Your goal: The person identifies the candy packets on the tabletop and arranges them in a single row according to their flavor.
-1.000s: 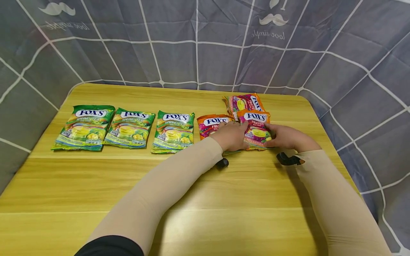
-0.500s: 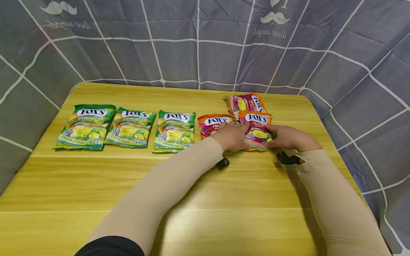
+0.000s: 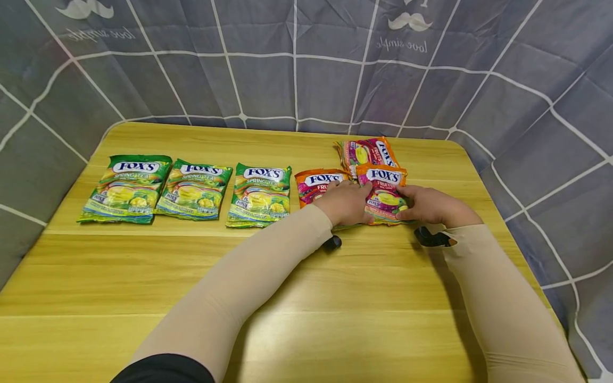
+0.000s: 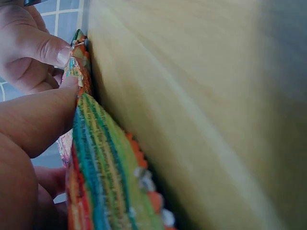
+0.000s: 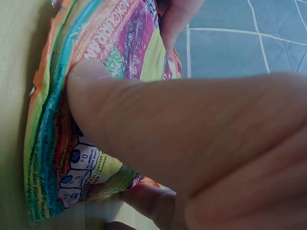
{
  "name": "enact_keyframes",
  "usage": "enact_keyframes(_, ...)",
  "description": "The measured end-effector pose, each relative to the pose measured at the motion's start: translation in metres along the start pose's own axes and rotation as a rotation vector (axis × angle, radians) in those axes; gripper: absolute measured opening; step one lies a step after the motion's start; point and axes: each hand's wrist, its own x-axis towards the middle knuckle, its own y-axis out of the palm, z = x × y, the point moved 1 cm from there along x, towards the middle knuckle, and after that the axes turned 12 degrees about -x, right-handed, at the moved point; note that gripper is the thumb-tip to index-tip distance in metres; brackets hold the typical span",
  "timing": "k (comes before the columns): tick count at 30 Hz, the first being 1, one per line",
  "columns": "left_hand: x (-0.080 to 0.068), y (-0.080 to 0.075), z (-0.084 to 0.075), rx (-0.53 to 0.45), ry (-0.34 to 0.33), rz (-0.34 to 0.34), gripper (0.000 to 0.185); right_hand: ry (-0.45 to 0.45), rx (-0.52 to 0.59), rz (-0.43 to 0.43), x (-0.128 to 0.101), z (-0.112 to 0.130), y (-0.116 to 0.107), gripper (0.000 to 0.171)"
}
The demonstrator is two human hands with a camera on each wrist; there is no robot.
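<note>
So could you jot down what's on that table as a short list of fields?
surface: wooden table with grey checked cloth behind
green sweet bags: three in a row, left side
orange sweet bags: three on the right, overlapping
left hand: grips the front orange bag, lying over the neighbouring orange bag
right hand: grips the same bag's other side
rear orange bag: untouched
</note>
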Motion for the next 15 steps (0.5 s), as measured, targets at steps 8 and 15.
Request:
enact_keyframes(8, -0.0026, 0.0046, 0.0036, -0.006, 0.017, -0.023, 0.091, 0.013, 0.006, -0.014, 0.0007, -0.0037, 0.0051, 0.089)
enact_keyframes(15, -0.0052, 0.0032, 0.005, -0.012, 0.031, -0.026, 0.092, 0.029, 0.009, -0.022, -0.0013, -0.0041, 0.0059, 0.088)
